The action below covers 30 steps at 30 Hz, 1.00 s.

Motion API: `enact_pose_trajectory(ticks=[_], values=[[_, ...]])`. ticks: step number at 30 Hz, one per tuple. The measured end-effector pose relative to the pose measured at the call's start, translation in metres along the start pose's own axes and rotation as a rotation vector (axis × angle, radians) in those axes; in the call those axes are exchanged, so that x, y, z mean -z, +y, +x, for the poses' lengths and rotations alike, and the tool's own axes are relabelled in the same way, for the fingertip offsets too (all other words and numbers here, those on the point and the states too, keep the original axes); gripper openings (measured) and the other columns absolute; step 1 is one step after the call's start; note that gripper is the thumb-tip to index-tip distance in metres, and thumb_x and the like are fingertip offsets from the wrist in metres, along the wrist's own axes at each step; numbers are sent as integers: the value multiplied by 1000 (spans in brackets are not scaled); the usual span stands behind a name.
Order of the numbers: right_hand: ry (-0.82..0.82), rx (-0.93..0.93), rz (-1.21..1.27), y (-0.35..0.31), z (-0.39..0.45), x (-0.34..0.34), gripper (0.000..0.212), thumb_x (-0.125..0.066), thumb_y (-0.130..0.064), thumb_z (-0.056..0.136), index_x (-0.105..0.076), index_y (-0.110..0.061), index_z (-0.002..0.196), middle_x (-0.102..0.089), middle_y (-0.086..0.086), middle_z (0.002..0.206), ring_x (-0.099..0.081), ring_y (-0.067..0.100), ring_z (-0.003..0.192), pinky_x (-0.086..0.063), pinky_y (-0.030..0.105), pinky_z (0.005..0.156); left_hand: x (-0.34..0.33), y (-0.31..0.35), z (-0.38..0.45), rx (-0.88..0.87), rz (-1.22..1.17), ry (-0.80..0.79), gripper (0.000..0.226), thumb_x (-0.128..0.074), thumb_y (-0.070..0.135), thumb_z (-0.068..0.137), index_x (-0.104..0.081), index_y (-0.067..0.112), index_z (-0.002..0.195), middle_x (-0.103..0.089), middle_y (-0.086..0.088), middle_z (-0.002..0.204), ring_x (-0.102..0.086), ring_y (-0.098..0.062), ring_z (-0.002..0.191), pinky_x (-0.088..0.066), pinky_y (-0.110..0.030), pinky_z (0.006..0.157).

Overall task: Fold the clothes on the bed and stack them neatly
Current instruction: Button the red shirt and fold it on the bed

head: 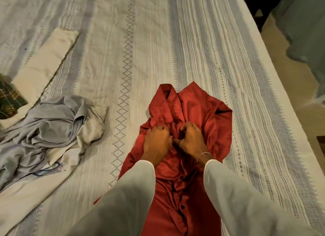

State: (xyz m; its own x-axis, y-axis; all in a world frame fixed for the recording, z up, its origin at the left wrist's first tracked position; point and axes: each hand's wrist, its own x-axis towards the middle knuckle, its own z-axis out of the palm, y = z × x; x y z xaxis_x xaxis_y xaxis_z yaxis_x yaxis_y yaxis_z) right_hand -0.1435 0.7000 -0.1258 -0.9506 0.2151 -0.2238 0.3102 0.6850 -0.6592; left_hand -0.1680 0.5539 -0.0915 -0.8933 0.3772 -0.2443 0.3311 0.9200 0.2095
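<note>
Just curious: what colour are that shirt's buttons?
Dark, nearly black, on the red satin shirt; head view.

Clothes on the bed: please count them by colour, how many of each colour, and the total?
Red: 1, the shirt under both hands
Grey: 1, crumpled garment
Cream: 2, folded piece and a loose garment
Dark green plaid: 1, at the left edge
Total: 5

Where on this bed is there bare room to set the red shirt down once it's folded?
Bare bedspread lies beyond the red shirt, and between it and the grey clothes pile. The left edge is crowded: the pile, a cream folded cloth, a dark plaid item. Both hands grip the shirt.
</note>
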Motion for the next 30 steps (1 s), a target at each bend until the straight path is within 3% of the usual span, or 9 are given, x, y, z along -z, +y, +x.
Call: enact_pose_trajectory(ticks=[5,8,12,15,18,21,25,27,30], values=[[16,-68,10,13,-2,1,45,-89,-14,64,-60,-8,98,-63,10,96,-61,30,90,-51,39,84,-7,-10,-10,303,-345,93,42,-72,29,89,-58,3,119,-56,-19,123,-60,-38,106,-47,-44,88],[-16,-75,17,12,-2,1,45,-85,-7,64,-61,-7,102,-64,10,95,-60,27,86,-54,40,84,-9,-12,-6,502,-538,137,58,-83,41,76,-58,5,113,-66,-18,111,-63,-39,104,-49,-43,85],[-118,-269,190,8,1,15,54,-98,-2,53,-64,-7,94,-67,9,84,-65,22,73,-61,37,73,-1,-11,0,634,-491,110,70,-81,59,72,-57,11,117,-68,-15,113,-63,-39,109,-51,-45,88],[-148,-312,253,11,1,27,59,-101,-5,46,-66,-5,93,-72,9,81,-69,20,69,-59,22,62,-2,-19,4,644,-489,131,73,-81,57,74,-52,12,124,-66,-18,115,-62,-42,110,-49,-47,89],[-163,-332,363,17,0,31,65,-103,-14,42,-65,-6,94,-75,10,79,-73,23,72,-61,33,68,-3,-32,8,571,-534,167,60,-69,69,79,-61,15,104,-71,-11,101,-64,-38,101,-49,-44,82],[-123,-366,588,16,-3,29,42,-93,-9,66,-67,-7,99,-75,6,77,-70,12,67,-55,28,67,5,-39,16,592,-557,133,76,-40,87,83,-63,14,83,-69,-10,87,-64,-36,90,-49,-41,76],[38,-312,537,16,-7,17,12,-72,-19,87,-73,-20,99,-73,1,77,-67,9,60,-54,32,65,19,-40,27,556,-403,68,48,-45,51,97,-66,8,104,-69,-18,108,-63,-41,105,-48,-43,84],[61,-289,468,13,-9,14,26,-66,-38,80,-77,-24,100,-76,-2,77,-73,18,68,-60,38,71,30,-41,32,566,-413,105,43,-44,44,97,-66,7,102,-72,-14,99,-64,-37,100,-48,-42,83],[177,-213,471,2,-7,21,8,-75,-26,88,-80,-21,90,-76,-9,79,-70,6,76,-56,29,74,60,-38,46,571,-743,156,48,-39,40,98,-69,3,88,-71,-3,63,-64,-21,71,-52,-35,72]])
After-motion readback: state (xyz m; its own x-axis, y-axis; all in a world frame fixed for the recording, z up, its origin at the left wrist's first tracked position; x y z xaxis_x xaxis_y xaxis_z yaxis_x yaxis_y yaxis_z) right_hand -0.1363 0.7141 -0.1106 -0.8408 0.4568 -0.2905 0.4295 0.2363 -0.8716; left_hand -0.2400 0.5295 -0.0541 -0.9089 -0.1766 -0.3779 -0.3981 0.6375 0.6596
